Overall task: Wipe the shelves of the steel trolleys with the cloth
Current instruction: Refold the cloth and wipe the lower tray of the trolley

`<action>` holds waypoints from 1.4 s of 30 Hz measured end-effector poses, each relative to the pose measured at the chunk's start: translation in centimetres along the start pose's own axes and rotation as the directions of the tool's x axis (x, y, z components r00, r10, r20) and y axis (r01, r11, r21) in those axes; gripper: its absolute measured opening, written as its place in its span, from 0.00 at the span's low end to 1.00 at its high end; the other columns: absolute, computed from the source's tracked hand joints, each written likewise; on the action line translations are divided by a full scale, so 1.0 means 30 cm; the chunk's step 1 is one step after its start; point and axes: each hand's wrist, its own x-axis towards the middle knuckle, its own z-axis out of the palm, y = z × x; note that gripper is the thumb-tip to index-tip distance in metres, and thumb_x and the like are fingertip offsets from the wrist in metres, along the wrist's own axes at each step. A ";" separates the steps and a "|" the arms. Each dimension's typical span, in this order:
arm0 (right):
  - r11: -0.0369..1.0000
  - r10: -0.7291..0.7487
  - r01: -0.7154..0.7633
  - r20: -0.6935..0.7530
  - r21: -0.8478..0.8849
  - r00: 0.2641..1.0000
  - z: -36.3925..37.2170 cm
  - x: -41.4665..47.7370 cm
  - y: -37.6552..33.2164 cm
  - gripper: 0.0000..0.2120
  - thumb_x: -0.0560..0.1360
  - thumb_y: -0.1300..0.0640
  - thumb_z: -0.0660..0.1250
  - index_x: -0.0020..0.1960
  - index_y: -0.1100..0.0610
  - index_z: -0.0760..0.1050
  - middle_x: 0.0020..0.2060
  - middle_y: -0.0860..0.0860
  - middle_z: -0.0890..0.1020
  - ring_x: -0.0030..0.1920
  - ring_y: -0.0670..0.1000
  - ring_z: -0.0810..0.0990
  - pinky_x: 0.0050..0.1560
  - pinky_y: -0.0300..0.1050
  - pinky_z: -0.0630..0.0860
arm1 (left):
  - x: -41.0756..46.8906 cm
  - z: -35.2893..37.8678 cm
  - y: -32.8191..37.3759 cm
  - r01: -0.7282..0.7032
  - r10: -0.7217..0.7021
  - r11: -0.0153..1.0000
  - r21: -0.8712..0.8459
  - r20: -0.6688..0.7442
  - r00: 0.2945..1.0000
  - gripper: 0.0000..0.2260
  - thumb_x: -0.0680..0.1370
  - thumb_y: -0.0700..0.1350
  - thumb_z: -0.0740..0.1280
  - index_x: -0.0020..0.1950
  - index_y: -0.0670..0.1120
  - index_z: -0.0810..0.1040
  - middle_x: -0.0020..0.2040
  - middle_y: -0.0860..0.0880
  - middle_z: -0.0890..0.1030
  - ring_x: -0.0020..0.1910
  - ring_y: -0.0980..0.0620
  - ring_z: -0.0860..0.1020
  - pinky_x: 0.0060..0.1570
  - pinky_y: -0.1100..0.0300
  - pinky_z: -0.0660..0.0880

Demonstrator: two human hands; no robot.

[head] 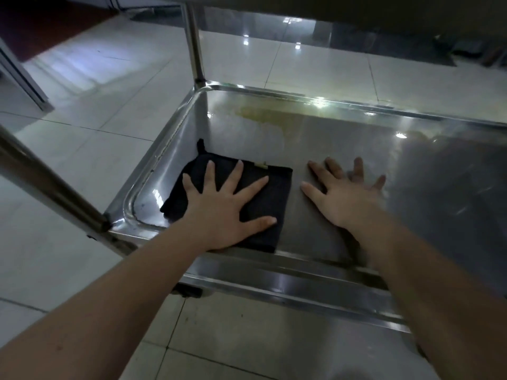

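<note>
Steel fills the head view: a low trolley shelf [343, 149] with a raised rim runs from the centre to the right edge of the frame. A folded black cloth [274, 198] lies in the shelf's near-left corner, close to the rounded rim, with a small pale tag on its far edge. The left hand [222, 207] lies flat on top of the cloth, fingers straight and spread wide, pressing it down without gripping it. The right hand [348, 196] rests just beside the cloth on bare steel, palm down, fingers splayed and slightly blurred, holding nothing. A yellowish stain [263, 116] marks the shelf toward its far rim, above the cloth. One upright post [193, 42] rises at the far-left corner, another post [49, 182] slants across the left edge. Pale glossy floor tiles [96, 113] surround the trolley.
</note>
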 end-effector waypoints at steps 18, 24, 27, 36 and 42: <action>0.998 0.032 -0.027 -0.088 0.049 0.996 0.031 0.069 0.029 0.32 0.74 0.27 0.38 0.76 0.33 0.42 0.79 0.41 0.46 0.78 0.61 0.44 0.70 0.73 0.42 | 0.648 -0.116 0.145 0.079 -0.079 0.997 -0.019 0.002 0.997 0.39 0.66 0.82 0.45 0.75 0.72 0.44 0.81 0.52 0.43 0.76 0.32 0.37 0.61 0.22 0.35; 0.995 0.030 -0.021 -0.087 0.100 0.996 0.039 0.079 0.052 0.28 0.76 0.29 0.40 0.75 0.30 0.42 0.79 0.40 0.46 0.78 0.61 0.43 0.69 0.73 0.40 | 0.449 -0.078 0.096 -0.027 0.026 0.999 0.020 0.057 0.998 0.38 0.62 0.83 0.39 0.70 0.76 0.36 0.80 0.56 0.38 0.76 0.35 0.35 0.63 0.25 0.34; 0.996 0.030 -0.023 -0.087 0.085 0.996 0.039 0.083 0.053 0.28 0.76 0.29 0.39 0.75 0.31 0.42 0.79 0.40 0.46 0.78 0.61 0.44 0.68 0.74 0.41 | 0.252 -0.038 0.048 -0.075 0.077 0.997 -0.019 0.070 0.995 0.36 0.59 0.84 0.35 0.65 0.79 0.31 0.79 0.58 0.36 0.76 0.36 0.34 0.64 0.26 0.32; 0.998 -0.010 0.013 -0.046 0.058 0.999 0.013 0.081 0.112 0.33 0.71 0.24 0.38 0.74 0.30 0.40 0.78 0.38 0.46 0.78 0.55 0.46 0.67 0.76 0.41 | 0.043 0.005 0.098 -0.096 0.096 0.995 0.021 -0.011 0.995 0.36 0.60 0.83 0.33 0.66 0.77 0.29 0.79 0.57 0.34 0.76 0.35 0.34 0.66 0.25 0.37; 0.998 0.025 -0.019 -0.091 0.063 0.996 0.036 0.055 0.153 0.35 0.70 0.24 0.35 0.75 0.32 0.40 0.78 0.39 0.45 0.79 0.52 0.45 0.68 0.76 0.44 | 0.229 -0.019 0.146 -0.023 0.023 1.000 0.011 0.025 0.999 0.37 0.60 0.83 0.35 0.67 0.77 0.31 0.79 0.56 0.36 0.75 0.34 0.33 0.62 0.25 0.32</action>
